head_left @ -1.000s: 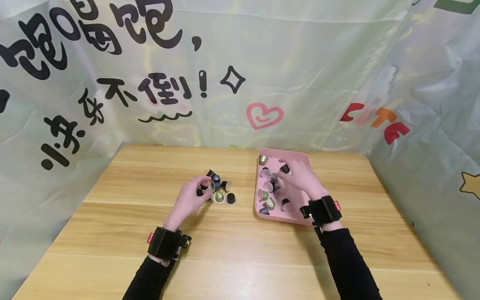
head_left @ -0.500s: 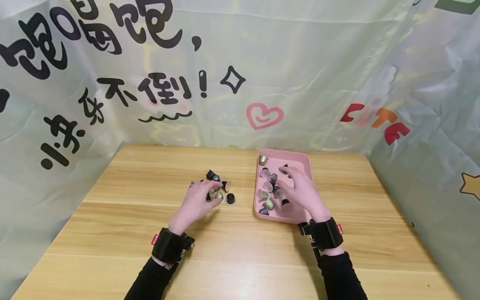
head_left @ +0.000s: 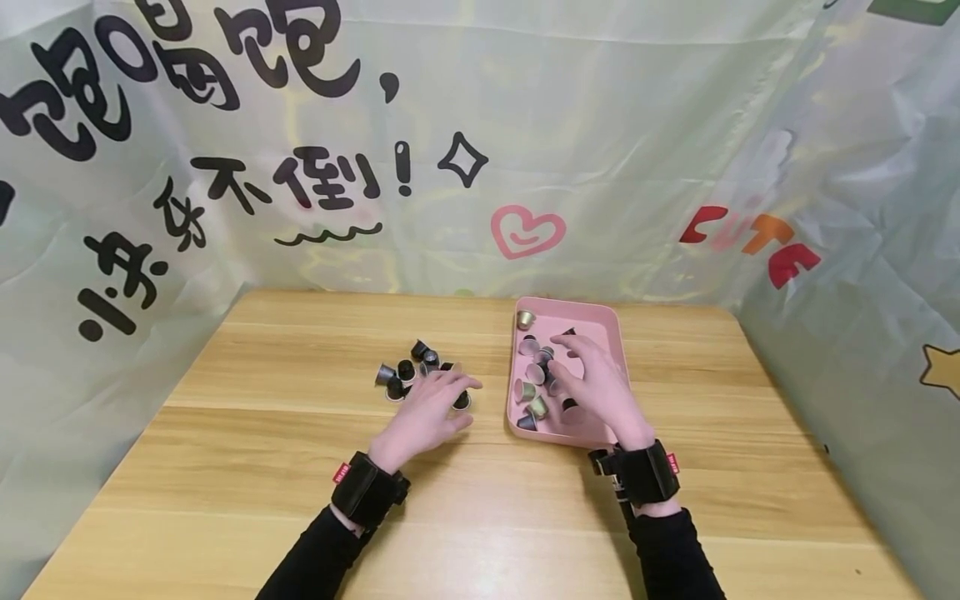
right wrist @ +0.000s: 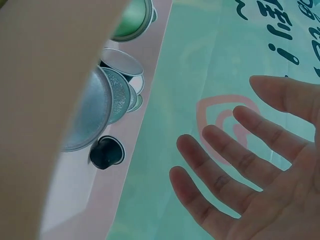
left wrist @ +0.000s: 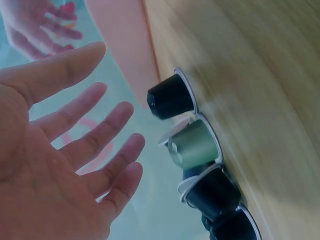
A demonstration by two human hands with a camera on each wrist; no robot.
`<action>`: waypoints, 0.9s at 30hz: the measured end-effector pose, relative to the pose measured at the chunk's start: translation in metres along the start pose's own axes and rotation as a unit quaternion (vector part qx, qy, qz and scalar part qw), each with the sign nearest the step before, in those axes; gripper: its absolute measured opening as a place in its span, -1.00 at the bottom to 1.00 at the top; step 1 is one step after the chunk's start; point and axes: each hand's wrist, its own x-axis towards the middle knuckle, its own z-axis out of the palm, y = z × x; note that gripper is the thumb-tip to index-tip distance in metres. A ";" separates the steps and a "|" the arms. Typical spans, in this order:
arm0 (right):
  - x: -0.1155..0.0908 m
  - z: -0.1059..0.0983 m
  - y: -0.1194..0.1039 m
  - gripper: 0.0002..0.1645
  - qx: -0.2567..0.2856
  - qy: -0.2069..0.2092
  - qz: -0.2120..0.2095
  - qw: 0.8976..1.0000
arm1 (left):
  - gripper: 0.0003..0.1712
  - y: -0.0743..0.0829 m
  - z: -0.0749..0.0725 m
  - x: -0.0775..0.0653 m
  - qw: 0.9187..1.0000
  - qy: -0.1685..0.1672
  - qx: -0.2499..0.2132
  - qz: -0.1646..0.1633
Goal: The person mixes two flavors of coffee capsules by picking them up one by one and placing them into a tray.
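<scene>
Above the loose pile of coffee capsules on the table, my left hand (head_left: 424, 417) hovers with spread, loosely bent fingers and holds nothing. In the left wrist view a black capsule (left wrist: 172, 97), a green capsule (left wrist: 196, 145) and more dark ones stand apart from its fingertips. A dark grey capsule (head_left: 386, 375) lies at the pile's left edge; the hand hides part of the pile. Over the pink tray (head_left: 581, 315) my right hand (head_left: 602, 393) hangs with relaxed, parted fingers and nothing in it. The right wrist view shows a small black capsule (right wrist: 106, 152) in the tray.
Several capsules, among them a gold one (head_left: 526, 319) and a light green one (head_left: 537, 407), lie mostly along the tray's left side. The wooden table (head_left: 480, 517) reaches back to a printed cloth (head_left: 630, 167). Both wrists wear black camera bands.
My left hand has let go of a dark capsule at the pile's left and moved right across the pile, its fingers opening. My right hand has stayed over the tray, shifting only slightly.
</scene>
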 end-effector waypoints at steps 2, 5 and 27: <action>0.000 0.000 0.000 -0.51 0.001 0.003 -0.003 1.000 | -0.42 0.001 0.002 0.002 1.000 -0.002 0.009 0.006; 0.000 0.000 0.000 -0.52 -0.001 0.008 -0.008 1.000 | -0.44 0.002 0.005 0.005 1.000 -0.001 0.023 0.019; -0.001 0.001 -0.001 -0.56 0.004 0.022 -0.010 1.000 | -0.52 0.003 0.021 0.022 0.997 0.004 0.064 0.044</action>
